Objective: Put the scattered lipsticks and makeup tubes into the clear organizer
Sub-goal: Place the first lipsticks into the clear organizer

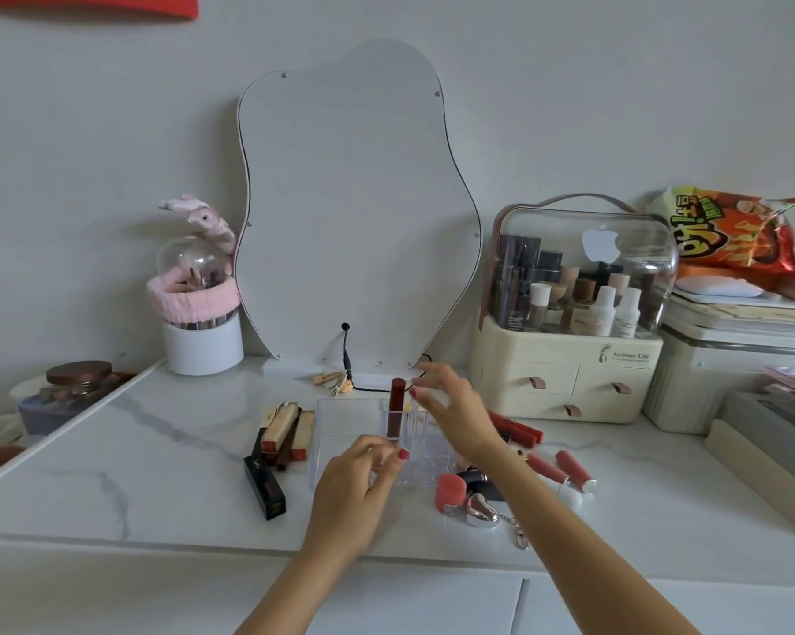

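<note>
A clear organizer [340, 417] sits mid-table, and a dark red lipstick tube [396, 407] stands upright in one of its slots. My left hand [356, 492] rests on the organizer's front edge, fingers curled against it. Just right of the tube, my right hand [455, 412] hovers over the slots with fingers spread and nothing in it. Left of the organizer lie several boxed lipsticks [282, 435] and a black lipstick box [265, 488]. On the right lie red tubes [521, 430], pink gloss tubes [569, 469], a coral tube [450, 494] and a silver heart case [481, 511].
A wavy mirror [359, 213] stands at the back with a black cable [346, 350] at its base. A cream cosmetics cabinet [565, 373] with a clear dome stands at the right. A white cup with a pink headband [200, 323] stands back left. Hair clips [333, 380] lie behind the organizer.
</note>
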